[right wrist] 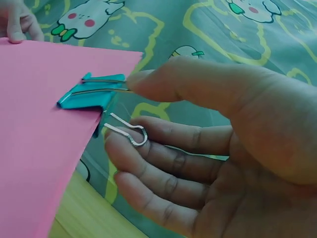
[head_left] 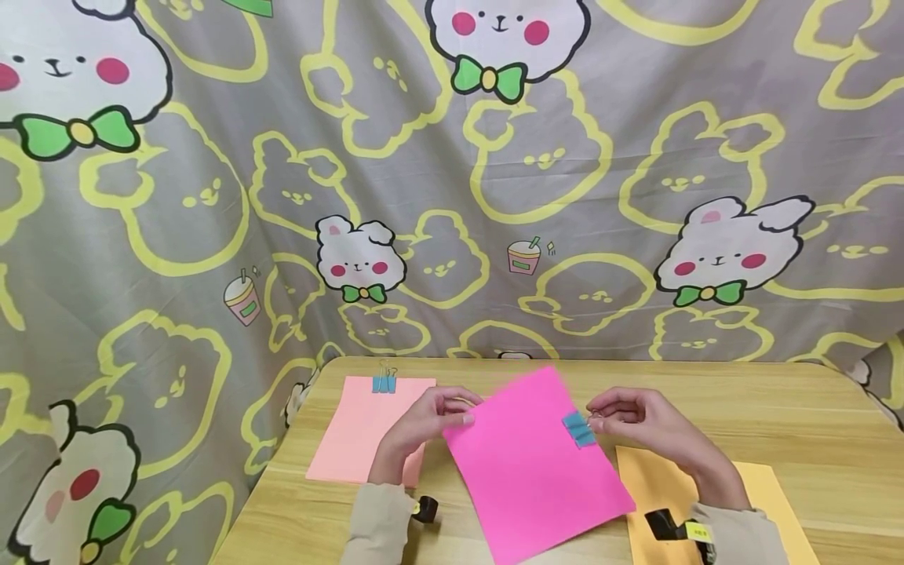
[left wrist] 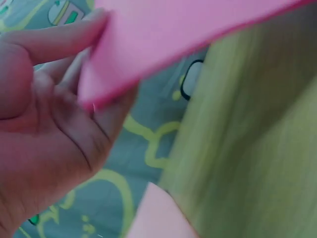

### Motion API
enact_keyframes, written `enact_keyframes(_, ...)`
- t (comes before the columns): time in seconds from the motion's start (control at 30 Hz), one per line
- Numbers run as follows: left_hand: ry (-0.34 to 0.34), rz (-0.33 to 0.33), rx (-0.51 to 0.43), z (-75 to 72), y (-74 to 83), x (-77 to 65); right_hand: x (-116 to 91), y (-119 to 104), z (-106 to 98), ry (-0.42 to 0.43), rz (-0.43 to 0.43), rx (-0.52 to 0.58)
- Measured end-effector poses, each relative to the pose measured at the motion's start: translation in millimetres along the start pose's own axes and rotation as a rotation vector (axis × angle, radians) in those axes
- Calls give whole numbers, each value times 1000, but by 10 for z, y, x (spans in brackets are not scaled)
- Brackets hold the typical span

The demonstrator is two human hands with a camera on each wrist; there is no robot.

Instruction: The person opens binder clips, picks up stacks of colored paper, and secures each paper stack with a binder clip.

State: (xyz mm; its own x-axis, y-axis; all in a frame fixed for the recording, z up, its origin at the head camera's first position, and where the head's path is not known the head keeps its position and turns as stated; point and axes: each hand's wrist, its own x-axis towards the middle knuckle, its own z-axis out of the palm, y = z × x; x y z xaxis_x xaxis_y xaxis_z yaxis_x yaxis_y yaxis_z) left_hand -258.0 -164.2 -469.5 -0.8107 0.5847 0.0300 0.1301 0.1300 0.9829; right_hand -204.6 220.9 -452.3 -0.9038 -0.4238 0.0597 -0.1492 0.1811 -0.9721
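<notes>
Above the table my left hand (head_left: 422,420) pinches the upper left corner of a bright pink stack of paper (head_left: 530,471), thumb in front and fingers behind. A blue binder clip (head_left: 581,429) is clamped on the stack's right edge. My right hand (head_left: 648,420) holds the clip by its wire handles. In the right wrist view the thumb presses one handle (right wrist: 101,89), while the curled fingers lie against the other handle (right wrist: 133,134). The left wrist view shows the pink corner (left wrist: 106,74) between thumb and fingers, tilted clear of the tabletop.
A pale pink paper stack (head_left: 360,431) with blue binder clips (head_left: 384,384) at its top lies at the left. Orange-yellow paper (head_left: 766,490) lies on the wooden table (head_left: 741,400) under my right forearm. A patterned curtain (head_left: 452,180) hangs behind and at the left.
</notes>
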Motion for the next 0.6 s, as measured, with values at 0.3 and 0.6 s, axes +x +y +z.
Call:
enact_keyframes(0.3, -61, 0, 175, 197, 131, 56, 56, -7, 84, -4, -5, -43)
enact_keyframes(0.6, -23, 63, 292, 396, 155, 130, 112, -9, 163, 3, -2, -82)
